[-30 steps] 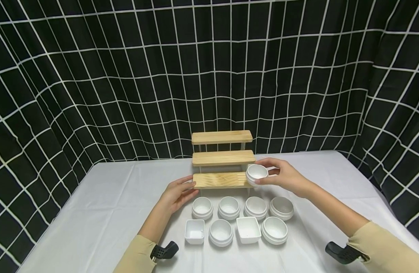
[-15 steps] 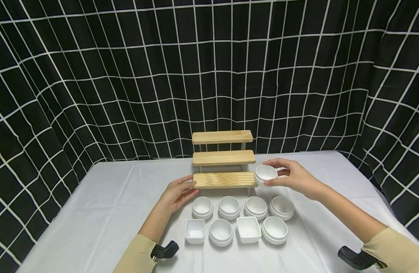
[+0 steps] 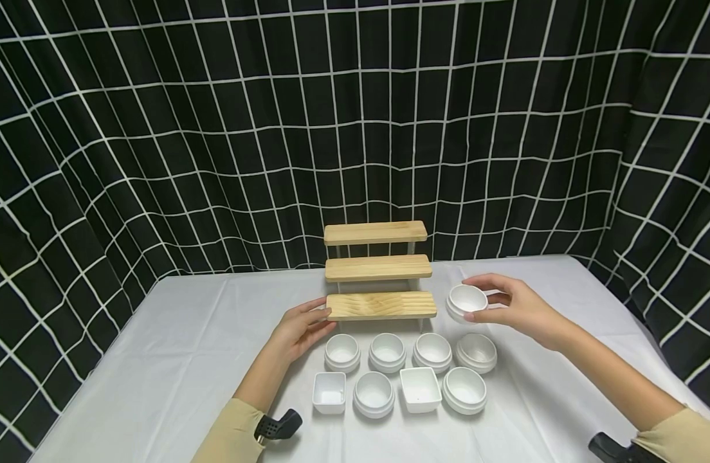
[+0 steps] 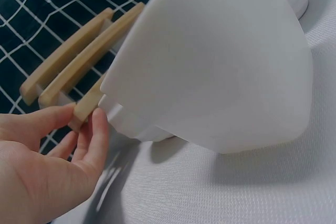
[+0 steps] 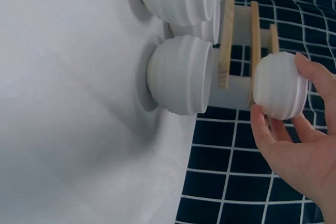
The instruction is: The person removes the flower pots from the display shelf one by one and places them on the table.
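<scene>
A white-clothed desk before a black grid-patterned curtain carries a three-step wooden rack, with eight small white dishes ranged in two rows in front of it, six round and two square. The left hand rests with straight, relaxed fingers against the left end of the bottom step, bracing the rack and gripping nothing. The right hand holds a ribbed white round bowl in the air just off the right end of that bottom step, thumb below and fingertips curled over the far rim; the right wrist view shows the bowl clear of the wood and of the cloth. Handling it well looks a matter of keeping the bowl level and steady in that light rim grip, holding the bracing hand firm so the rack does not slide, and moving the bowl with room to spare past the step's corner and the back row of bowls below. The square dishes sit in the front row, well apart from either hand.
</scene>
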Demonstrator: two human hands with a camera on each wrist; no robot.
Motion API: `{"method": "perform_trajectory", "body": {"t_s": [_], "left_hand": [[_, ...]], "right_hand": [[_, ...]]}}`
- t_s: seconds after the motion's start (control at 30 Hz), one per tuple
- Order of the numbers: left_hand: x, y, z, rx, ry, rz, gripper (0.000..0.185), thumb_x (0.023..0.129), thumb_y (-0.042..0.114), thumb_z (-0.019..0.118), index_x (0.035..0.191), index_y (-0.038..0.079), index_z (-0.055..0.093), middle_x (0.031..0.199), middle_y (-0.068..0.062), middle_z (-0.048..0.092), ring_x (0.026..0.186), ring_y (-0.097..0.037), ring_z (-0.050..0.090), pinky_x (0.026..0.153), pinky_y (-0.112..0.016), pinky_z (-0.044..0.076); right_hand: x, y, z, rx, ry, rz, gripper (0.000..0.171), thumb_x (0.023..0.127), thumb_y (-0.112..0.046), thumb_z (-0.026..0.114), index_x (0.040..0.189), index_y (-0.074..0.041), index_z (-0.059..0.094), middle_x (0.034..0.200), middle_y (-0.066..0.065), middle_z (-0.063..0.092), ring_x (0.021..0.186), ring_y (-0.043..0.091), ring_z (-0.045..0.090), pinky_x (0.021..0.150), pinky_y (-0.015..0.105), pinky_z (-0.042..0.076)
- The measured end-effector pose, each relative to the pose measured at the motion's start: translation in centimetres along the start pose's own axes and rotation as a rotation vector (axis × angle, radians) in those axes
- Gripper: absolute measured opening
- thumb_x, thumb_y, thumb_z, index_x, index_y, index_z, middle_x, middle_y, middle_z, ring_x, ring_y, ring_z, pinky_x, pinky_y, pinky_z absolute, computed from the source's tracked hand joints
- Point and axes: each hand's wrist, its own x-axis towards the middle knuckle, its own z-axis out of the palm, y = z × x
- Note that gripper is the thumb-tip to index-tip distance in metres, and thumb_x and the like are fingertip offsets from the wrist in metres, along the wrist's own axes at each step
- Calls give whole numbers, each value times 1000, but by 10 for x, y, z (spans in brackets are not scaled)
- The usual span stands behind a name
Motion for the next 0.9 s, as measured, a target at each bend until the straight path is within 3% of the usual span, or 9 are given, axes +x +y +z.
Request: {"method": "perform_trajectory", "body": {"t_s": [0.13,0.4,0.9], "left_hand": [[-1,0,0,2,1,2,49,103,-10,57,151,-11,48,134,-29,56,92,-17,70,90,-27,66],[0,-1,0,1,5,4,49,103,-10,57,151,-11,48,130,-27,58,90,-16,70,90,-27,67],[1,-1,-1,1,11,0,49,102,-9,58,150,-11,49,129,-26,58,90,-16,70,91,-28,66]], "right_hand": [[-9,4,-1,10,11,-9,65,91,-15,84,147,3,54,141,19,59,106,4,65,88,20,61],[-25,14,0,47,43,-21,66,91,-12,84,148,3,53,122,-9,67,104,2,67,86,20,62],[-46,28,1,58,59,-25,63,92,-12,83,146,2,54,125,-16,65,105,3,67,85,20,62]]}}
